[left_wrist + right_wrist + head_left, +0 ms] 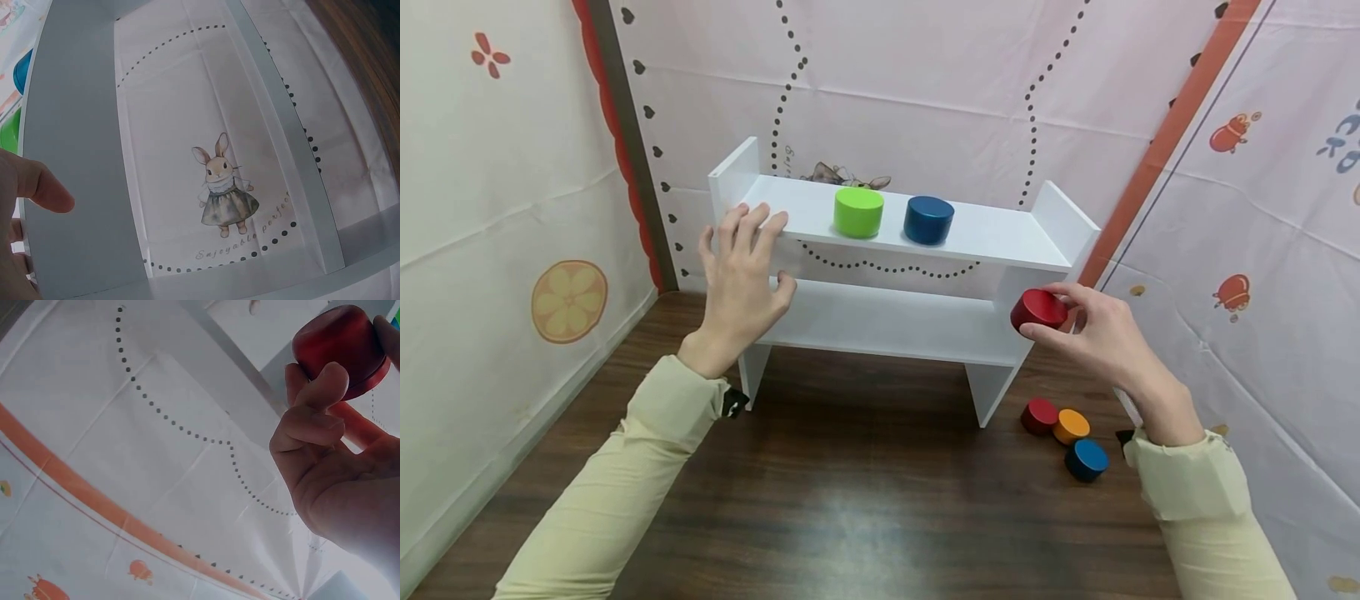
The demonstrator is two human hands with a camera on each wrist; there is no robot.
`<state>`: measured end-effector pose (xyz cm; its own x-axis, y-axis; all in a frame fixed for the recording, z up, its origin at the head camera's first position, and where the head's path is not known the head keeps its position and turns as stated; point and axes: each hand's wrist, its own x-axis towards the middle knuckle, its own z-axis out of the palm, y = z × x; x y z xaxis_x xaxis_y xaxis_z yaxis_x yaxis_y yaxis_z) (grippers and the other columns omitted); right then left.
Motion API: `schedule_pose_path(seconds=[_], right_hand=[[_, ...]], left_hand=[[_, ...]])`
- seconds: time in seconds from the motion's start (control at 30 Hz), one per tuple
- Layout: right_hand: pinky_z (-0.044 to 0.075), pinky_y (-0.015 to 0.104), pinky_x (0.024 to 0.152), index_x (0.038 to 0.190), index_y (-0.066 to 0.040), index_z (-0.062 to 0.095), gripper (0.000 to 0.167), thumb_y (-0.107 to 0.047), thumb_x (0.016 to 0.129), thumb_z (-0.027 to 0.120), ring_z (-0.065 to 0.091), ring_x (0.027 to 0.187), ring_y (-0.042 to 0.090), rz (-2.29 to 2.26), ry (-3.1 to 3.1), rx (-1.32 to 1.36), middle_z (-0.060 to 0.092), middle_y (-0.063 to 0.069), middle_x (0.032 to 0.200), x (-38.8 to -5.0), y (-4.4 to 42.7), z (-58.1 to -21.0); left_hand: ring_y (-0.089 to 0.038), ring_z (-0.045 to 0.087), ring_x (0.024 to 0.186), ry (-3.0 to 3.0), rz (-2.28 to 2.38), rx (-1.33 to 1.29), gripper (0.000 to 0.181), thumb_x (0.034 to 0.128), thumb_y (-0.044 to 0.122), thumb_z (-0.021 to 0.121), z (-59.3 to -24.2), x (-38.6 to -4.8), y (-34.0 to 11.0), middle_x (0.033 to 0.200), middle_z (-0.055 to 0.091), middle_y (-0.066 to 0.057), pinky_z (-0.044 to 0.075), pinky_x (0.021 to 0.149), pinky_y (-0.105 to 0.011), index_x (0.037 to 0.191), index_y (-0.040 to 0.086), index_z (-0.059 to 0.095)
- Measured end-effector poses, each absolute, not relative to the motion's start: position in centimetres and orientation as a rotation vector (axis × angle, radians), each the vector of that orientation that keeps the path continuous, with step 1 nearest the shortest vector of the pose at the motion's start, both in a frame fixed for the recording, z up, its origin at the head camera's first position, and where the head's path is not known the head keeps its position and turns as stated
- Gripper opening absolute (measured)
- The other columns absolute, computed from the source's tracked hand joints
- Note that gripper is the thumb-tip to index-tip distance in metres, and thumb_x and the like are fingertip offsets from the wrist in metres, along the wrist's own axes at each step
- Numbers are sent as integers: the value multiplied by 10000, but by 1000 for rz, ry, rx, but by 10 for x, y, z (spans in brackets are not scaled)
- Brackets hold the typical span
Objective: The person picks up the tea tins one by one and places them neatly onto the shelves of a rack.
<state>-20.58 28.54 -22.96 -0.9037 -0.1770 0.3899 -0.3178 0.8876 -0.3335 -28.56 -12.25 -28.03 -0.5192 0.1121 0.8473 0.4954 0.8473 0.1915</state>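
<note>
My right hand (1105,333) pinches a glossy red round tin (1036,308) between thumb and fingers, in front of the white shelf's right end. In the right wrist view the red tin (340,347) shows a seam near one end. My left hand (741,287) is at the left end of the white two-tier shelf (880,321), fingers spread over the top board and thumb below its front edge. Whether it touches the board I cannot tell. On the top board stand a lime green tin (858,212) and, to its right, a dark blue tin (928,220).
A second red tin (1040,416), an orange tin (1071,427) and a blue tin (1086,460) stand close together on the dark wooden floor (850,500), right of the shelf. Printed cloth walls (910,83) enclose the back and both sides.
</note>
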Motion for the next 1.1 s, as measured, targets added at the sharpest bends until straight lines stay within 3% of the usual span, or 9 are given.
schedule_pose_path(seconds=[0.3,1.1], right_hand=[[461,231,542,1307,-96,562,587,-371,820,739,534,797,229,598,-2706,381,649,116,938,-205,275,-207],[421,246,586,1370,-145,527,649,-464,830,694,502,902,261,595,-2675,364,614,161,1150,-231,249,-163]], left_hand=[[-321,285,1389,-2081,-515,-438,665,719,66,642,-281,-286,-123,1425,454,-149,129,1091,-675,1361,114,478],[-320,288,1384,-2091,-521,-442,658,720,78,645,-280,-284,-124,1429,456,-144,129,1094,-667,1356,118,481]])
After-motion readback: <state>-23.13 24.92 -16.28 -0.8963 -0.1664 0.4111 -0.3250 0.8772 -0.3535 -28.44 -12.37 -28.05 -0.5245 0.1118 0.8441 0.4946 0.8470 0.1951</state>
